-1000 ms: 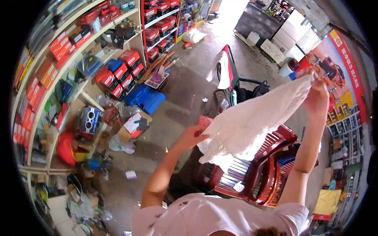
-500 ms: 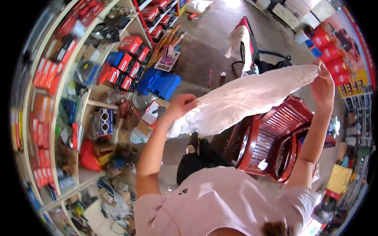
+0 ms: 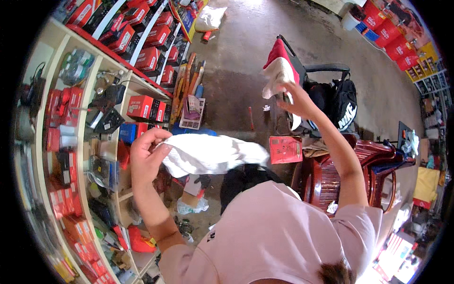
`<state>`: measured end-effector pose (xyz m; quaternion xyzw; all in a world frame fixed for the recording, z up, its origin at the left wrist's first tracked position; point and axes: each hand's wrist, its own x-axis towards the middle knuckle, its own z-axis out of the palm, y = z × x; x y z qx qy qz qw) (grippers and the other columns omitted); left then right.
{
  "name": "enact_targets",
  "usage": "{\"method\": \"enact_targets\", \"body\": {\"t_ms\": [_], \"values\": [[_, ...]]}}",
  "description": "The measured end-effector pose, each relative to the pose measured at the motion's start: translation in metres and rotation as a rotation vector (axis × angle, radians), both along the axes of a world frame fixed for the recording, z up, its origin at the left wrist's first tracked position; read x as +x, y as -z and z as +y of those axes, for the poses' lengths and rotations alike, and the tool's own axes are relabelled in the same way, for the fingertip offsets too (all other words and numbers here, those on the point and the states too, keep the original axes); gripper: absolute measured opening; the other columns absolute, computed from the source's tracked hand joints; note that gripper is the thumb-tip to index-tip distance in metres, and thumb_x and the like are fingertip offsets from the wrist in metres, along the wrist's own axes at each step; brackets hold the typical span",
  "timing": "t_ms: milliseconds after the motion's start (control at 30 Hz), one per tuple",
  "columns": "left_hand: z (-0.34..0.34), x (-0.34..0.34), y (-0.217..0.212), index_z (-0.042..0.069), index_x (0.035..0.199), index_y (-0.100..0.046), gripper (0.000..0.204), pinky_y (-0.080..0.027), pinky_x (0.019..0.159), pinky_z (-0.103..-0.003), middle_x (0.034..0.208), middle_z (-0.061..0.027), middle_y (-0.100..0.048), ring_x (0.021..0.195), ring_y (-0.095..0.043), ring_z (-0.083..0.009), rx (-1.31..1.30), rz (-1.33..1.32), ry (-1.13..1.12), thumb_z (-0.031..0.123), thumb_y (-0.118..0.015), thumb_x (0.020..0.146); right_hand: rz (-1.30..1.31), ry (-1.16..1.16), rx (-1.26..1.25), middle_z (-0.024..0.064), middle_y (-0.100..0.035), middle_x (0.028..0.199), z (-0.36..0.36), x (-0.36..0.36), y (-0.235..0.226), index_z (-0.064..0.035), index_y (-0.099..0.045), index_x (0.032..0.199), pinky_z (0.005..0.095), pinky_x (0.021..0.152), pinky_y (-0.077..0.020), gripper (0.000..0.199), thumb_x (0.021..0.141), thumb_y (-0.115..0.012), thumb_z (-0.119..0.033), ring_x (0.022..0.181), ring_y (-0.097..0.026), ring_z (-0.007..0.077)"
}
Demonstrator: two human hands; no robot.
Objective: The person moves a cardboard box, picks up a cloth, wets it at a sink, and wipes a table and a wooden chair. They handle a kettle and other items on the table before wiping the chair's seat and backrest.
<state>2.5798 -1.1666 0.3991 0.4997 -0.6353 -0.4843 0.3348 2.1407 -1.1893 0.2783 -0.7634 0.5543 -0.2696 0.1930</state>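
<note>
My left hand (image 3: 150, 154) pinches one end of a white cloth (image 3: 213, 154) between thumb and fingers. The cloth stretches out to the right, and its far end hangs free. My right hand (image 3: 299, 100) is up at the back of a black chair (image 3: 291, 57), with its fingers apart and somewhat blurred. Its fingertips overlap a cream cloth (image 3: 276, 73) draped there over a red cloth (image 3: 275, 51). Whether they touch the cream cloth I cannot tell.
Shelves of red boxes (image 3: 142, 106) line the left side. A dark red wooden chair (image 3: 326, 182) stands at my right, with a red packet (image 3: 285, 149) beside it. A black backpack (image 3: 344, 102) rests on the black chair. A blue case (image 3: 194, 131) lies partly behind the white cloth.
My right hand has let go of the white cloth and moved left to the draped chair. My left hand has moved left with the cloth. The view has shifted.
</note>
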Motion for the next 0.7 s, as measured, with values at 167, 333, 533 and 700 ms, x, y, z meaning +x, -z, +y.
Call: {"method": "enact_targets", "body": {"t_ms": [167,333,533,700], "values": [[-0.071,-0.028,-0.024,0.001,0.091,-0.065,0.019,-0.042,0.063,-0.022,0.078,-0.0005,-0.060,0.069,-0.051,-0.0072,-0.060,-0.158,0.097,-0.002,-0.066,0.072,0.908,0.184,-0.023,0.0061,-0.059,0.112,-0.176,0.005,0.132,-0.0100,-0.060,0.113,0.0393,0.097,-0.0369,0.043,0.073,-0.068,-0.024,0.114,-0.049,0.0260],[-0.155,-0.022,-0.035,0.001,0.087,-0.066,0.024,-0.040,0.058,-0.023,0.075,-0.0045,-0.059,0.065,-0.052,-0.0101,-0.123,-0.257,0.167,-0.003,-0.067,0.064,1.324,0.208,0.147,0.0052,-0.062,0.119,-0.247,-0.016,0.257,-0.0126,-0.066,0.112,0.0400,0.105,-0.0293,0.031,0.086,-0.054,-0.025,0.126,-0.044,0.0242],[-0.257,-0.032,-0.054,0.000,0.077,-0.067,0.018,-0.036,0.054,-0.025,0.068,-0.0053,-0.054,0.059,-0.048,-0.0126,-0.044,-0.215,0.314,0.000,-0.067,0.059,0.984,-0.033,0.389,0.0075,-0.068,0.095,-0.243,-0.022,0.206,-0.0150,-0.075,0.082,0.0438,0.102,-0.0317,0.018,0.080,-0.059,-0.022,0.111,-0.053,0.0266],[-0.349,-0.089,-0.069,0.000,0.073,-0.067,0.018,-0.037,0.050,-0.033,0.060,-0.0088,-0.053,0.054,-0.050,-0.0238,-0.063,-0.049,0.918,0.004,-0.070,0.056,-0.203,0.553,0.191,0.0020,-0.063,0.083,-0.182,-0.046,0.066,-0.0062,-0.064,0.093,0.0378,0.079,-0.0449,0.019,0.075,-0.065,-0.011,0.089,-0.057,0.0191]]}}
